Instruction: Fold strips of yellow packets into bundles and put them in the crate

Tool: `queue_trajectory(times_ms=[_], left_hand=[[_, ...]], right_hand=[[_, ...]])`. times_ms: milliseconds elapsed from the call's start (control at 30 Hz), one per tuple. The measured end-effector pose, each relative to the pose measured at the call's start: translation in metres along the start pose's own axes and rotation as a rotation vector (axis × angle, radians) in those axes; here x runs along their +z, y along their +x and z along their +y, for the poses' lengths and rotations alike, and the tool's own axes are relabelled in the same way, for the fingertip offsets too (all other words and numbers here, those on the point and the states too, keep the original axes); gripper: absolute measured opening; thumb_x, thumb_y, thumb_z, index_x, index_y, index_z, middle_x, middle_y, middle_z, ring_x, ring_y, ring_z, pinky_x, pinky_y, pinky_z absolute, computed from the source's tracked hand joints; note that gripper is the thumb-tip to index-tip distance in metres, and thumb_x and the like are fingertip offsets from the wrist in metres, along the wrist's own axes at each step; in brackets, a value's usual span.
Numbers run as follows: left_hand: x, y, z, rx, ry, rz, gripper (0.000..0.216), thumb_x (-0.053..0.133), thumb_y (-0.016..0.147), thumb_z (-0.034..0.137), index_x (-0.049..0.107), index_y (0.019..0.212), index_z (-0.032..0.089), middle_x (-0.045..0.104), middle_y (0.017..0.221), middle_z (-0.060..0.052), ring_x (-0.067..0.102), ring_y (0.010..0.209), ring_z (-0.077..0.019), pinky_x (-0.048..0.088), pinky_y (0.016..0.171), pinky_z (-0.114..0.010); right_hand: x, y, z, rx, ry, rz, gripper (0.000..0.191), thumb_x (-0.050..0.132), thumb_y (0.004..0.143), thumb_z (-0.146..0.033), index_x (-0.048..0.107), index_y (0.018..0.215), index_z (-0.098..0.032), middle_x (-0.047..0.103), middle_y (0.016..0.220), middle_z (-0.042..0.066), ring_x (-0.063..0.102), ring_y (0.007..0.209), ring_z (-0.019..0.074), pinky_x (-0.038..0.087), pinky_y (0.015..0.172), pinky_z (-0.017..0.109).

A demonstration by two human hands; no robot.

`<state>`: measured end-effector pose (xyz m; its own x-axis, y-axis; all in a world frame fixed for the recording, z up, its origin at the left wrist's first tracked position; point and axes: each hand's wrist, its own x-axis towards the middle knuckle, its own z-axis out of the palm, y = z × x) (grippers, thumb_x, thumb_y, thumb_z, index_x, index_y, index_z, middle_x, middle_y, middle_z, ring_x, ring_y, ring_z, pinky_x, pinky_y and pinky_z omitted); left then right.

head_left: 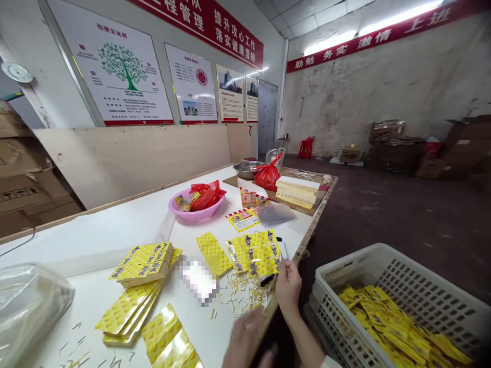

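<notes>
One right hand [290,286] pinches a yellow printed sheet [264,253] by its edge; one left hand [245,335] (blurred, its grip I cannot tell) is near scattered trimmings [245,294].

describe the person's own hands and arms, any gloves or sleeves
The right hand is bare, with slender fingers and no glove; no bracelet or watch shows at the wrist. Its forearm is uncovered down to a pale sleeve that just shows at the bottom edge. The left hand looks ungloved too, but is too blurred for detail.
</notes>
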<state>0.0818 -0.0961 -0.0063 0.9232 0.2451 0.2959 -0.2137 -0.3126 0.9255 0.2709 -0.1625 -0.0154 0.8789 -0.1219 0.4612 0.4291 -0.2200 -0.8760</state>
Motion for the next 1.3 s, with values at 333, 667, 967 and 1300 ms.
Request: queue_trajectory(times_ms=[333, 667, 967, 1300], left_hand=[[-0.03, 0.036, 0.031, -0.284, -0.666, 0.546, 0.077, 0.056, 0.086, 0.045, 0.012, 0.148, 0.035, 0.041, 0.146, -0.006, 0.046, 0.13, -0.0249, 0.043, 0.105, -0.038], [-0.003, 0.008, 0.023, -0.357, -0.771, 0.587, 0.086, 0.066, 0.076, 0.049, 0.02, 0.147, 0.033, 0.047, 0.142, -0.008, 0.052, 0.124, -0.0256, 0.037, 0.108, -0.041], [0.015, -0.001, 0.021, -0.292, -0.558, 0.527, 0.07, 0.051, 0.084, 0.058, 0.029, 0.145, 0.032, 0.021, 0.156, 0.004, 0.018, 0.143, -0.0207, 0.024, 0.116, -0.031], [0.034, -0.004, 0.026, -0.315, -0.53, 0.382, 0.07, 0.025, 0.087, 0.069, 0.018, 0.147, 0.034, 0.015, 0.155, 0.01, 0.003, 0.144, -0.0185, 0.008, 0.12, -0.037]], right_hand=[[-0.04, -0.076, -0.047, 0.343, 0.452, -0.56, 0.035, 0.067, 0.075, -0.052, 0.057, 0.087, -0.02, 0.065, 0.083, 0.004, 0.061, 0.079, 0.0209, 0.052, 0.068, 0.028], [-0.089, -0.074, -0.068, 0.646, 0.773, -0.994, 0.077, 0.058, 0.076, -0.062, 0.034, 0.144, -0.032, 0.055, 0.133, 0.01, 0.049, 0.124, 0.0298, 0.042, 0.099, 0.05], [-0.059, -0.097, -0.06, 0.65, 0.84, -0.828, 0.058, 0.049, 0.088, -0.05, 0.035, 0.143, -0.036, 0.038, 0.148, 0.001, 0.033, 0.137, 0.0202, 0.033, 0.11, 0.043], [-0.06, -0.118, -0.062, 0.452, 0.64, -0.956, 0.055, 0.038, 0.092, -0.055, 0.027, 0.144, -0.04, 0.015, 0.154, -0.011, 0.009, 0.143, 0.015, 0.012, 0.117, 0.041]])
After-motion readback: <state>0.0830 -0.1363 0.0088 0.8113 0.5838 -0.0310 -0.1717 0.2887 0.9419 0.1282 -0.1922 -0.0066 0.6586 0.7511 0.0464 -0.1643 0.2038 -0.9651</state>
